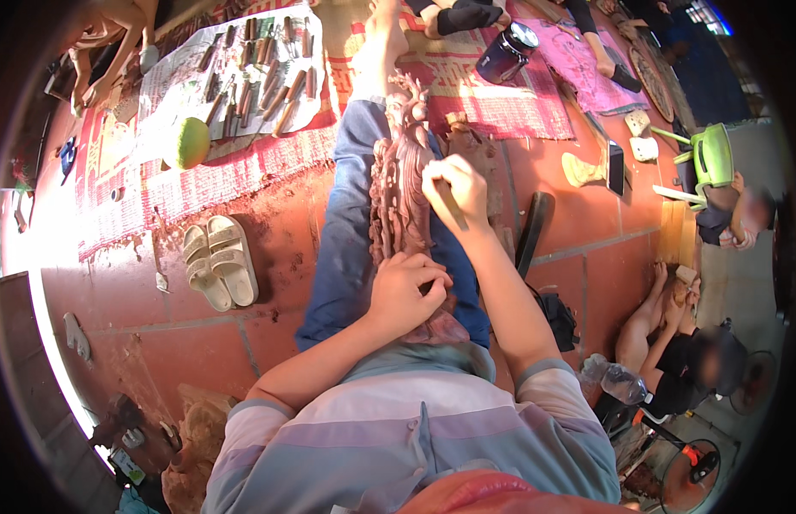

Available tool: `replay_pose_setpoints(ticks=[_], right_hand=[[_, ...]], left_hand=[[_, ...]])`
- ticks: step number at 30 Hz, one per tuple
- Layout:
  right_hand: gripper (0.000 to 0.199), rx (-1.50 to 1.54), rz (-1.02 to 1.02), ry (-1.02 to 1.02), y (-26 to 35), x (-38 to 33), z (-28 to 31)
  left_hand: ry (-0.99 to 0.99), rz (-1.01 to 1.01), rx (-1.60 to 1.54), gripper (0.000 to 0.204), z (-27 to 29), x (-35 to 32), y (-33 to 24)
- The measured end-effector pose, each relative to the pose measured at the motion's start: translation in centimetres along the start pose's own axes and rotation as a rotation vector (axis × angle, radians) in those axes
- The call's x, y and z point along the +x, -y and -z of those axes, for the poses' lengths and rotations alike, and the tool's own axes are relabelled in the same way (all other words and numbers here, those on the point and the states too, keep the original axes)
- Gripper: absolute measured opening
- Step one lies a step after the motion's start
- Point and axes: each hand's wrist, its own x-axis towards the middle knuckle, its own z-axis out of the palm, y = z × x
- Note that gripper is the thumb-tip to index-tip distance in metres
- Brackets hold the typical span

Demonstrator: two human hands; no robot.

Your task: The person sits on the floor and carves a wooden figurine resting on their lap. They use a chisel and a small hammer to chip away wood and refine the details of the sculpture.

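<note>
A reddish-brown wood carving (408, 176) with an ornate figure lies lengthwise along my blue-trousered legs. Over its near end, my left hand (406, 295) rests with bent fingers, gripping the wood. My right hand (458, 190) is closed in a fist beside the carving's right edge, around a narrow brown piece (450, 208) that shows below the fingers. What kind of thing that piece is, and its far end, I cannot make out.
Several wooden-handled carving tools (265, 73) lie on a paper sheet, near a green round fruit (190, 143). Beige sandals (220, 261) stand to the left. A dark mug (506, 53), a phone (615, 168) and a green chair (713, 156) are rightward. Other people sit around.
</note>
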Motion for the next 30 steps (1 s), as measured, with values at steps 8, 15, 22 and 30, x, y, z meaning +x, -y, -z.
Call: replay_pose_setpoints(ticks=[8, 15, 22, 30], right_hand=[[0.003, -0.020, -0.011, 0.036, 0.3, 0.7, 0.0], [0.002, 0.086, -0.124, 0.041, 1.7, 1.9, 0.3], [0.004, 0.080, -0.063, 0.023, 1.7, 1.9, 0.9], [0.006, 0.012, -0.016, 0.070, 1.6, 1.3, 0.8]], left_hand=[[0.016, 0.001, 0.011, 0.013, 0.3, 0.3, -0.2], [-0.023, -0.006, -0.009, 0.013, 0.1, 0.3, 0.1], [-0.018, -0.002, 0.021, 0.012, 0.3, 0.3, -0.1], [-0.033, -0.015, 0.019, 0.012, 0.0, 0.2, 0.1]])
